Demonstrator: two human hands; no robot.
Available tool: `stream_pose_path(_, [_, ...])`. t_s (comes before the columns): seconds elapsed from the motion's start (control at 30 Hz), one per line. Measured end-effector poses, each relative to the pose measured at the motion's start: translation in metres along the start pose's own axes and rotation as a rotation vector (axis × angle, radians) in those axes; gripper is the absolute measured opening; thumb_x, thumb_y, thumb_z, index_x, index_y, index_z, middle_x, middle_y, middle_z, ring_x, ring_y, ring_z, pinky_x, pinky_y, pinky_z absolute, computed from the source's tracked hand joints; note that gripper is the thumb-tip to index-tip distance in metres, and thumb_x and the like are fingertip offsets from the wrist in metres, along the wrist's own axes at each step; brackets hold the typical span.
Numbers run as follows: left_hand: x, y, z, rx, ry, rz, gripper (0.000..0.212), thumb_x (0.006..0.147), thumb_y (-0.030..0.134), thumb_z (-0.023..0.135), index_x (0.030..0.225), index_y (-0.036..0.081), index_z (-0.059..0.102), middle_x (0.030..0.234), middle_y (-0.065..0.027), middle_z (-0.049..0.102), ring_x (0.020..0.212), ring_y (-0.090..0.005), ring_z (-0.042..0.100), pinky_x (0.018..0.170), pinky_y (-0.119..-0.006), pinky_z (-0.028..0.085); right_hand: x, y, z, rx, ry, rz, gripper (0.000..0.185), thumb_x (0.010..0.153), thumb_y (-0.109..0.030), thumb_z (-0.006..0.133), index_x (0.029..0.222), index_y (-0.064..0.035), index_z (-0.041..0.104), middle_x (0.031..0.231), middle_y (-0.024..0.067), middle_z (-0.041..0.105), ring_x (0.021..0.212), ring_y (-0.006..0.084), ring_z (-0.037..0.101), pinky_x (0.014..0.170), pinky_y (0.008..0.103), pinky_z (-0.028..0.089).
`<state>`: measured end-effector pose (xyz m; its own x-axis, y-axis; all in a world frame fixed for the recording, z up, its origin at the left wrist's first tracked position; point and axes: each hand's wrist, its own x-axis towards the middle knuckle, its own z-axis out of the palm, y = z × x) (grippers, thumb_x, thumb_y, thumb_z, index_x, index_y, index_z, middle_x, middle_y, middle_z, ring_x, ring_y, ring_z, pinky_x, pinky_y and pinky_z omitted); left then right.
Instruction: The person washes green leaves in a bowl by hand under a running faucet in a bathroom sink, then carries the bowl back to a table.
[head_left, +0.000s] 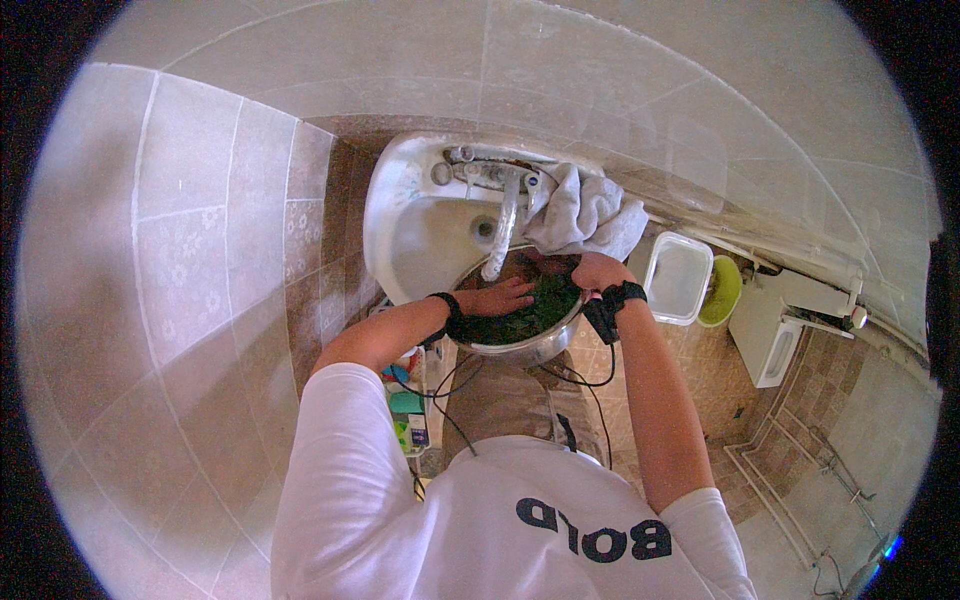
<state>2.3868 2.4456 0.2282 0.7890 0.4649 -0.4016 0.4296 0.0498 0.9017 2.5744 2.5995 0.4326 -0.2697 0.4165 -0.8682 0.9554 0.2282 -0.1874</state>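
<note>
A round metal basin (517, 349) rests at the front edge of a white washbasin (379, 225), with dark green contents (544, 311) inside that look leafy. My left hand (501, 297) lies over the green contents, its fingers somewhat spread. At the basin's right rim is my right hand (600, 271), its fingers curled; whether it grips the rim or something else I cannot tell. The faucet spout (504, 225) reaches over the basin's back edge. Beside it, a grey cloth (589, 210) is draped over the washbasin's right side, just behind my right hand.
A white plastic tub (679, 277) and a green bowl (721, 291) stand to the right. A white cabinet (754, 319) is further right. Below my left forearm is a rack (416, 451) with small items. Black cables (600, 405) hang from my wrists. A tiled wall (217, 277) rises at left.
</note>
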Motion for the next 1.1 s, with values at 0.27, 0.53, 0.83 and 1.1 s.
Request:
stream_pose_path(0.27, [-0.001,0.005,-0.007,0.275,0.021,0.321,0.042,0.105,0.029,0.029,0.145,0.016,0.031,0.152,-0.0220,0.025,0.130,-0.0424,0.032,0.114,-0.047,0.027,0.010,0.017,0.013,-0.017,0.032,-0.025,0.031,0.069,-0.019,0.054,0.082,0.0022,0.071,0.096,0.0266,0.067,0.087,0.0422,0.066,0.075,0.0479,0.052])
stream_pose_path(0.53, [0.002,0.010,-0.006,0.048,0.045,0.136,0.042,0.104,0.023,0.032,0.142,0.006,0.032,0.147,-0.0262,0.028,0.123,-0.0411,0.037,0.111,-0.047,0.030,0.007,0.011,0.008,0.052,0.052,0.010,0.032,0.072,-0.019,0.053,0.089,0.0024,0.071,0.094,0.0256,0.068,0.086,0.0406,0.067,0.074,0.0474,0.052])
stream_pose_path(0.83, [0.013,-0.039,0.012,0.509,0.244,0.634,0.056,0.091,0.003,0.044,0.143,0.003,0.024,0.145,-0.0292,0.028,0.116,-0.0448,0.040,0.102,-0.051,0.039,-0.002,0.001,-0.001,0.106,0.006,0.047,0.030,0.074,-0.017,0.052,0.085,0.0046,0.069,0.089,0.0251,0.069,0.080,0.0394,0.068,0.070,0.0468,0.052])
stream_pose_path(1.1, [0.019,-0.034,0.022,0.537,0.249,0.594,0.047,0.091,0.009,0.044,0.137,-0.001,0.035,0.141,-0.0291,0.033,0.113,-0.0428,0.043,0.101,-0.051,0.039,-0.003,0.005,-0.004,0.026,0.054,-0.033,0.031,0.072,-0.021,0.054,0.085,0.0018,0.071,0.086,0.0211,0.070,0.081,0.0366,0.069,0.072,0.0461,0.052])
